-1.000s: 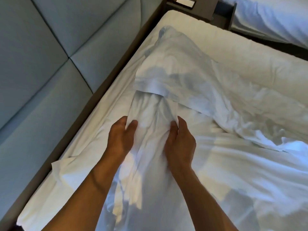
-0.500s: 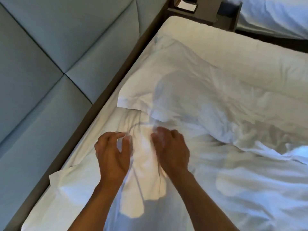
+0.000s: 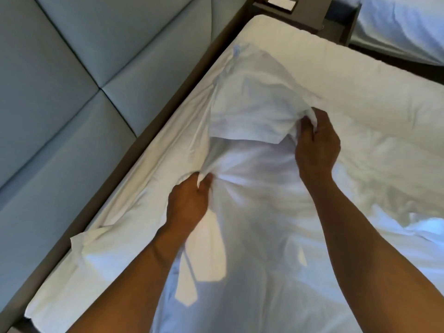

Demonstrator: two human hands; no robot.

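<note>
Left hand and right hand each grip the plain white sheet.

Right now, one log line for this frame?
left grip: holds bunched sheet | right grip: holds sheet fold | sheet: stretched between grips, on bed | headboard: beside bed

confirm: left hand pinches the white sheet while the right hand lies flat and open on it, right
No. The left hand does pinch the white sheet, but the right hand grips a bunched fold of it, not flat; the head view shows this.
</note>
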